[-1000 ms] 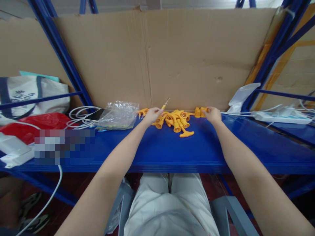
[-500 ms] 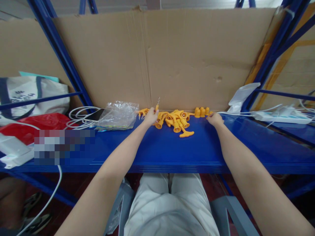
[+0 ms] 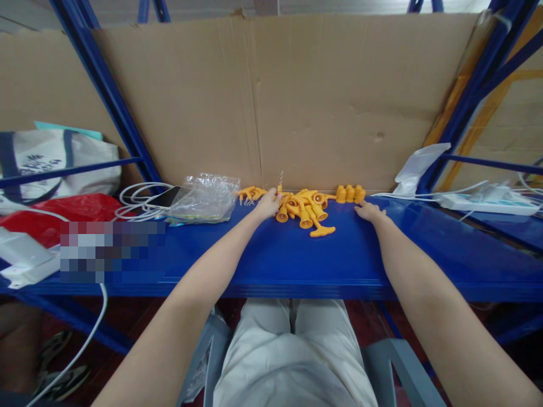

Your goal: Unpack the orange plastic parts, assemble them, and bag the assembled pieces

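My left hand [image 3: 268, 204] is closed round a yellow-handled corkscrew [image 3: 280, 181], its metal spiral pointing up. Beside that hand lies a heap of yellow corkscrew parts [image 3: 306, 208], among them hollow bell-shaped pieces and T-shaped handles. One T-shaped handle [image 3: 322, 231] lies at the front of the heap. Several yellow caps [image 3: 349, 194] stand upright in a row by the cardboard. My right hand [image 3: 368, 211] rests just in front of the rightmost cap, fingers apart, with nothing visible in them. Left of my left hand lie more yellow handles with metal spirals [image 3: 251, 195].
Cardboard [image 3: 305, 102] walls off the back of the blue shelf [image 3: 297, 265]. Clear plastic bags [image 3: 207, 198], a phone [image 3: 167, 197] and coiled white cables [image 3: 131, 200] lie to the left. At the right are a white power strip [image 3: 487, 203] and a white plastic piece [image 3: 418, 167].
My left hand has shifted a little right with the corkscrew. My right hand has let go of a cap, which now stands at the row's right end, and drawn slightly back.
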Tool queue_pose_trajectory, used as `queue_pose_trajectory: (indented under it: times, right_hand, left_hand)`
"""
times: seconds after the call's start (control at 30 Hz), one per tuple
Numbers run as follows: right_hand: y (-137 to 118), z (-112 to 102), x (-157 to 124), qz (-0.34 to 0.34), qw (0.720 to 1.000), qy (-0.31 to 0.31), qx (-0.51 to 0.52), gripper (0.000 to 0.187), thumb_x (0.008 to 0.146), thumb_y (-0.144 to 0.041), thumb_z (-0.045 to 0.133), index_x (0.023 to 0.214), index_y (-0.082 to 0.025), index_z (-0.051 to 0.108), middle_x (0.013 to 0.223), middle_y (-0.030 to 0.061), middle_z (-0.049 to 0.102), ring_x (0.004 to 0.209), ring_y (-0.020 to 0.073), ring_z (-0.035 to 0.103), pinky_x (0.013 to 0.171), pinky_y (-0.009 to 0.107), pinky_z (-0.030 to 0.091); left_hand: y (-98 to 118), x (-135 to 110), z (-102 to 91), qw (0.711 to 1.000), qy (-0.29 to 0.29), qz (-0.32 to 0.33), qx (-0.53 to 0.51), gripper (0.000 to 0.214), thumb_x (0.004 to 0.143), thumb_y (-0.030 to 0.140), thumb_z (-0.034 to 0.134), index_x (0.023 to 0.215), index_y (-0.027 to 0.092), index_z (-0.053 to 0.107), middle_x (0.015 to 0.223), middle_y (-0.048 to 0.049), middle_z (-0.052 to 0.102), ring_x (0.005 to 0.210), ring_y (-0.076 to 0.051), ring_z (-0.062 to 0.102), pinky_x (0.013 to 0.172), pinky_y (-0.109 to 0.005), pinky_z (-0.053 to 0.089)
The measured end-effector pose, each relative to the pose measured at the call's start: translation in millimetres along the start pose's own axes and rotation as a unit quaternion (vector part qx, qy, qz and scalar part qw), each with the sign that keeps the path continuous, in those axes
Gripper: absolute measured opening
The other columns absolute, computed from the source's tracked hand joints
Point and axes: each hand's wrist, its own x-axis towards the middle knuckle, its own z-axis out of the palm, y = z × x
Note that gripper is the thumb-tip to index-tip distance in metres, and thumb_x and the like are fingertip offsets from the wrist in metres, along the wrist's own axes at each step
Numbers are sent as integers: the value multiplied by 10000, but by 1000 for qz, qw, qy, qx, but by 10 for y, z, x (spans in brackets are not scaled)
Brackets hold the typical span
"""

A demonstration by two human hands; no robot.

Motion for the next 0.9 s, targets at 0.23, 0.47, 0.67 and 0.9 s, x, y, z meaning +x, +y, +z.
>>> queue_pose_trajectory:
  times: [0.23,0.47,0.67,0.9]
  right_hand:
    - [-7,10,5,-9,1000,-6,-1,505,950,-458,476,1416,-303,593,1453,125,589,1397,395,475,1117,704,336]
    - [-43,-12,-17,2,1000,-20,-11,507,967,-436,468,1438,-281,576,1494,150,548,1417,406,448,1110,732,325]
    - [-133,-74,-113,1,999,-26,-39,542,1004,-364,375,1475,-158,546,1569,217,439,1456,412,391,1135,700,323]
    - [-114,-51,-93,-9,999,-32,-35,535,1003,-394,373,1486,-226,532,1560,172,468,1474,395,372,1149,698,295]
  left_hand:
    - [-127,96,-160,972,158,107,134,160,893,324,604,835,193,674,863,-61,663,852,-211,640,815,-320,507]
    - [-246,174,-257,982,183,39,15,210,840,213,623,1020,161,718,729,-27,682,746,-181,664,716,-266,490]
    - [-363,237,-265,972,190,-28,-138,211,840,199,623,1045,166,654,801,-21,708,586,-105,629,575,-209,502]
    - [-406,190,-296,975,178,-57,-117,446,904,304,647,1310,130,581,1010,-98,728,705,-138,678,566,-209,505]
